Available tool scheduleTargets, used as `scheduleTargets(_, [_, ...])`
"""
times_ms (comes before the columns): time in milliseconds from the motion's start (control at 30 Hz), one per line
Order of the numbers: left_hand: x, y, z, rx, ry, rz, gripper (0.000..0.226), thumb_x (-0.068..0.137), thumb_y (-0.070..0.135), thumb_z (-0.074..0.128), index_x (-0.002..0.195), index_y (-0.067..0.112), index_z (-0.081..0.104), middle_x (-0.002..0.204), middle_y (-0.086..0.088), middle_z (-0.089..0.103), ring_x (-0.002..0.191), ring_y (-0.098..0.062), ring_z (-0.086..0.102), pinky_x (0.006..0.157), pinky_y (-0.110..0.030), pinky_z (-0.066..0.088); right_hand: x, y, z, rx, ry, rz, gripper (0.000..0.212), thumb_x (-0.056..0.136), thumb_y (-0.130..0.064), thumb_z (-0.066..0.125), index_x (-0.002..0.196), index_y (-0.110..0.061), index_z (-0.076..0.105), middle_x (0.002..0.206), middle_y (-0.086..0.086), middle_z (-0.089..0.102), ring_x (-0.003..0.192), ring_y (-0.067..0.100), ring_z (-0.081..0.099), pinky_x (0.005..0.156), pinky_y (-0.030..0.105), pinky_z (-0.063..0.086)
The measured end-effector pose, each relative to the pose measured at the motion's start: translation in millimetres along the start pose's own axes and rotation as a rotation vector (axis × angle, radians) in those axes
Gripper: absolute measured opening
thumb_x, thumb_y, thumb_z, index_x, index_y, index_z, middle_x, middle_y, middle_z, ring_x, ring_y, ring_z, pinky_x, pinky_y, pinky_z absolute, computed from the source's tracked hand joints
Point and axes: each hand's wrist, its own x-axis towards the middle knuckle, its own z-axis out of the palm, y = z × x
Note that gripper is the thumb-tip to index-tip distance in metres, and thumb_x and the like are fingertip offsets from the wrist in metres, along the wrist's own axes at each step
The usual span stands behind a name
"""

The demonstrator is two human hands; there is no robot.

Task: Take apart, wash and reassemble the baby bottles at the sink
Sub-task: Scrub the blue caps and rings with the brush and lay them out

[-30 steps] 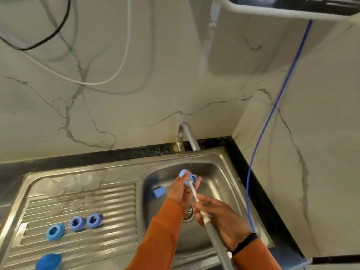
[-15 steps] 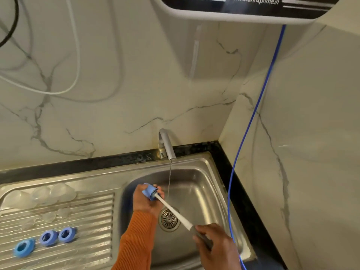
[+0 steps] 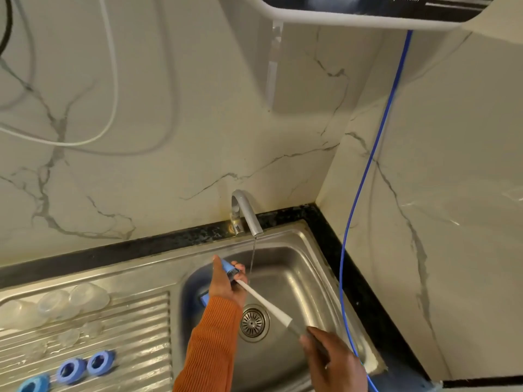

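Observation:
My left hand grips a small blue bottle ring over the steel sink basin, just left of the thin water stream from the tap. My right hand holds the grey handle of a bottle brush; its white shaft slants up-left and the brush head sits inside the ring. Another blue part lies in the basin, mostly hidden behind my left wrist. On the ribbed drainboard rest clear bottle bodies, clear teats and blue rings.
The drain strainer lies between my hands. A blue hose hangs down the right wall to the sink's corner. A black counter strip borders the sink. A water purifier hangs overhead.
My view swung right and tilted up. My left hand carried the ring left, out of the water stream, and my right hand slid back down the brush handle.

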Motion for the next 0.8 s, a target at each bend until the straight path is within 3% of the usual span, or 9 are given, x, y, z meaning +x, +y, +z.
scheduleTargets(67, [0, 1, 4, -0.001, -0.07, -0.06, 0.037, 0.097, 0.047, 0.065, 0.097, 0.012, 0.054, 0.068, -0.002, 0.056, 0.049, -0.008, 0.049, 0.034, -0.017, 0.039, -1, -6, 0, 0.416, -0.178, 0.318, 0.008, 0.091, -0.03, 0.077, 0.095, -0.029, 0.084, 0.061, 0.002, 0.068, 0.051, 0.014, 0.058, 0.055, 0.025, 0.045])
scheduleTargets(133, [0, 9, 4, 0.017, -0.118, -0.078, 0.035, 0.098, 0.048, 0.064, 0.098, 0.015, 0.053, 0.071, -0.001, 0.055, 0.05, -0.007, 0.047, 0.033, -0.016, 0.036, -5, -9, -3, 0.665, -0.402, 0.476, 0.016, 0.095, -0.028, 0.07, 0.1, -0.024, 0.084, 0.058, 0.015, 0.056, 0.044, 0.016, 0.044, 0.047, 0.025, 0.035])
scheduleTargets(233, [1, 21, -1, 0.013, -0.104, -0.036, 0.033, 0.098, 0.048, 0.063, 0.099, 0.017, 0.051, 0.069, 0.0, 0.054, 0.045, -0.007, 0.048, 0.031, -0.016, 0.035, -1, -15, -7, 0.515, -0.373, 0.412, 0.01, 0.091, -0.019, 0.078, 0.096, -0.022, 0.085, 0.056, 0.007, 0.061, 0.046, 0.016, 0.053, 0.048, 0.024, 0.043])
scheduleTargets(300, [3, 19, -6, 0.032, -0.06, -0.034, 0.036, 0.098, 0.048, 0.063, 0.092, 0.014, 0.053, 0.064, -0.001, 0.054, 0.042, -0.008, 0.048, 0.032, -0.017, 0.038, 0, -20, -8, 0.251, -0.207, 0.264, 0.013, 0.086, -0.021, 0.083, 0.09, -0.033, 0.085, 0.068, -0.009, 0.075, 0.062, 0.007, 0.07, 0.064, 0.017, 0.053])
scheduleTargets(400, [6, 13, -7, 0.089, -0.006, 0.013, 0.04, 0.095, 0.048, 0.069, 0.088, 0.01, 0.059, 0.062, -0.003, 0.059, 0.047, -0.01, 0.053, 0.041, -0.019, 0.048, -4, -35, -1, 0.126, -0.133, 0.078, 0.014, 0.084, -0.034, 0.083, 0.094, -0.045, 0.081, 0.086, -0.029, 0.076, 0.086, -0.01, 0.071, 0.081, 0.011, 0.055])
scheduleTargets(533, [18, 20, -7, 0.152, -0.003, 0.053, 0.049, 0.092, 0.056, 0.069, 0.098, 0.008, 0.061, 0.065, -0.006, 0.062, 0.05, -0.013, 0.057, 0.043, -0.024, 0.051, -4, -36, -6, 0.2, -0.201, 0.107, 0.018, 0.083, -0.03, 0.084, 0.091, -0.046, 0.082, 0.086, -0.021, 0.078, 0.083, -0.004, 0.073, 0.076, 0.011, 0.055])
scheduleTargets(667, [39, 13, -5, 0.539, 0.037, 0.179, 0.047, 0.106, 0.04, 0.053, 0.137, 0.005, 0.053, 0.099, -0.02, 0.061, 0.077, -0.023, 0.058, 0.069, -0.036, 0.053, 8, -17, -27, 0.207, -0.134, 0.188, 0.02, 0.078, -0.015, 0.088, 0.073, -0.034, 0.084, 0.055, 0.001, 0.069, 0.048, 0.008, 0.061, 0.051, 0.013, 0.046])
scheduleTargets(733, [45, 8, -5, 0.961, -0.02, 0.383, 0.034, 0.104, 0.036, 0.059, 0.134, 0.021, 0.052, 0.122, -0.019, 0.06, 0.09, -0.016, 0.058, 0.073, -0.029, 0.052, 13, -1, -29, 0.179, -0.098, 0.265, 0.02, 0.08, -0.012, 0.087, 0.07, -0.028, 0.083, 0.045, 0.007, 0.057, 0.044, 0.019, 0.048, 0.049, 0.023, 0.041])
scheduleTargets(800, [46, 6, -7, 1.237, -0.168, 0.553, 0.037, 0.096, 0.037, 0.07, 0.13, 0.03, 0.055, 0.129, -0.008, 0.06, 0.1, -0.008, 0.059, 0.073, -0.016, 0.047, 16, 13, -26, 0.22, -0.074, 0.364, 0.014, 0.082, -0.016, 0.086, 0.07, -0.022, 0.082, 0.046, 0.015, 0.054, 0.044, 0.02, 0.046, 0.048, 0.026, 0.041])
